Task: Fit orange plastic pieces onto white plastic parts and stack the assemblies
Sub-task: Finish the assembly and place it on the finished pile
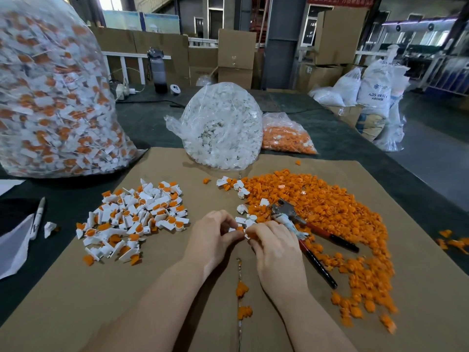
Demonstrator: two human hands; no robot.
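At six o'clock on the brown cardboard sheet (63,301), your left hand (213,240) and right hand (272,246) meet, fingers curled, pinching a small white plastic part (232,230) and orange plastic piece (240,228) between them. Risk: a skewed press pops the piece loose. Red-handled pliers (317,237) at three o'clock crowd your wrist; finished assemblies (132,219) lie heaped at nine o'clock, unstacked.

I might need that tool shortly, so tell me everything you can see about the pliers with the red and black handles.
The pliers lie flat on the cardboard sheet, partly on the loose orange pieces. The worn grey metal head points up-left; two long handles, red near the head and black at the ends, splay toward the lower right. The right hand sits just beside them; whether it touches them cannot be told.
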